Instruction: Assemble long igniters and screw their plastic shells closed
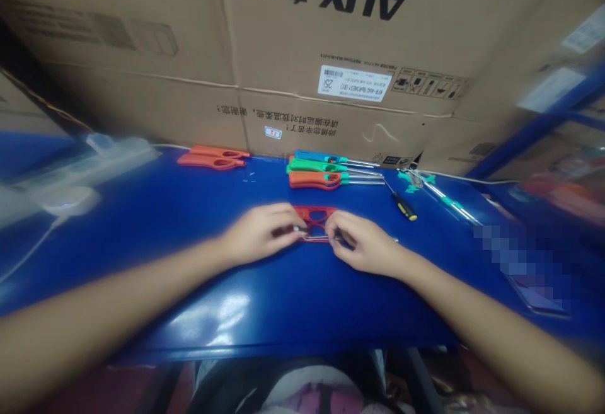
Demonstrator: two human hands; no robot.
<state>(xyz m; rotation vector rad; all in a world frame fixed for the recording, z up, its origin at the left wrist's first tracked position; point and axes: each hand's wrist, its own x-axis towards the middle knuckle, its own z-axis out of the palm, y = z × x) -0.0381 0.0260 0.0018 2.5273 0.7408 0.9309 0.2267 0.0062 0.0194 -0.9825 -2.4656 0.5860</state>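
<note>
Two red plastic lighter shell halves (317, 215) lie side by side on the blue table, partly covered by my hands. My left hand (267, 232) is closed at their left end, thumb and fingers pinching a small white-and-black part (297, 229). A thin pale wire (314, 238) runs across the nearer half toward my right hand (362, 242). That hand is curled, its thumb and fingertips together over the shell's right end; what they grip is hidden. Beyond its wrist side shows the tip of a metal rod (396, 239).
Behind lie assembled orange, green and blue lighters (314, 179), orange shells (212, 157), a black-and-yellow screwdriver (404, 206) and metal rods with teal parts (449, 201). A power strip (118, 155) stands left, a phone (539, 294) right. A cardboard box (265, 55) walls the back.
</note>
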